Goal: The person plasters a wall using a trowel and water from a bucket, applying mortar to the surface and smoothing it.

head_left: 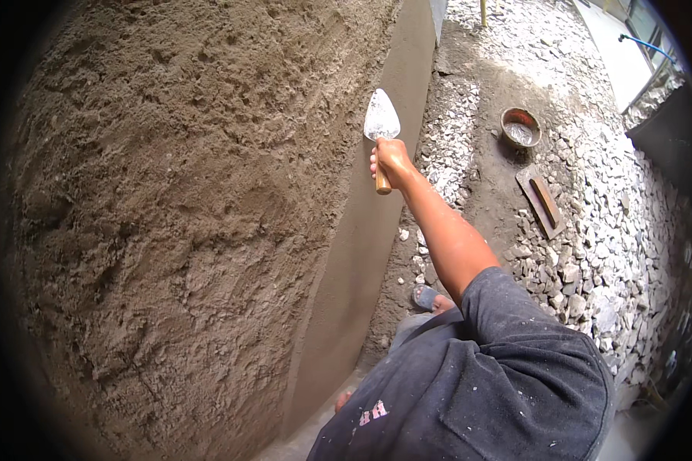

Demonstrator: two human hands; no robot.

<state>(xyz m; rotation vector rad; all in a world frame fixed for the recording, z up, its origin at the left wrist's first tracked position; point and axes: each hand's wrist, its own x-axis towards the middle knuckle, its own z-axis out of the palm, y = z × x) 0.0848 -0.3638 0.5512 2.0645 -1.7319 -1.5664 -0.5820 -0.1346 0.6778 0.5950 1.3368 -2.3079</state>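
Note:
My right hand [392,156] is closed around the wooden handle of a pointing trowel [381,117], its arm stretched forward. The trowel's pale, mortar-smeared blade points up and away, in front of the wall [200,200]. I cannot tell whether the blade touches the surface. Most of that wall is coarse, pitted plaster; a smooth plastered band [354,253] runs along its right side. My left hand is out of the picture.
On the ground to the right stands a round bucket [520,138] with grey wet mix inside. A plastering float [542,203] with a wooden grip lies just nearer. Broken stones [607,284] cover much of the ground. My sandalled foot [425,296] is beside the wall.

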